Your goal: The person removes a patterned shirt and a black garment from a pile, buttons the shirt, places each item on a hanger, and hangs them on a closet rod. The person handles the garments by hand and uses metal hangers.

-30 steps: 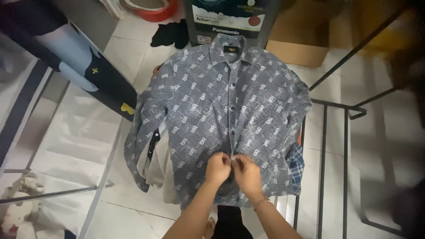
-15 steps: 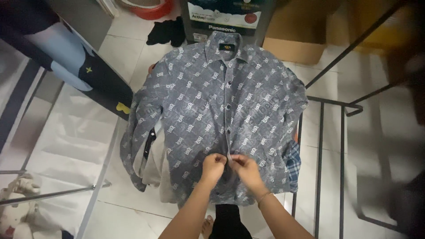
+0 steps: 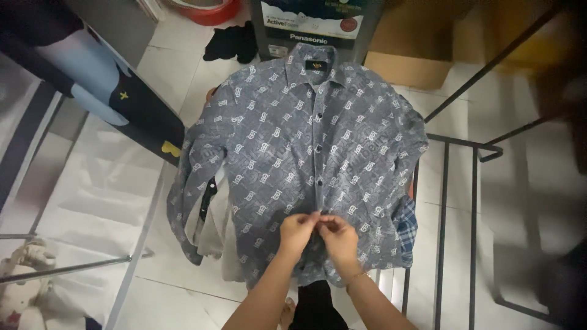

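Note:
A grey-blue collared shirt (image 3: 287,140) with a white repeating pattern lies spread flat, collar away from me, dark buttons down its front. My left hand (image 3: 298,230) and my right hand (image 3: 338,237) meet at the lower part of the button strip, both pinching the shirt's front edges together. The fingertips hide the button there. A thin bracelet sits on my right wrist.
Other clothes lie under the shirt: a pale garment (image 3: 214,226) at the left, a blue plaid one (image 3: 406,226) at the right. A black metal rack (image 3: 465,183) stands to the right, a dark box (image 3: 315,24) and cardboard box (image 3: 403,61) behind, black cloth (image 3: 231,43) on the tiles.
My hands stay pinched at the same spot low on the button strip, with small finger movements. The view has shifted slightly.

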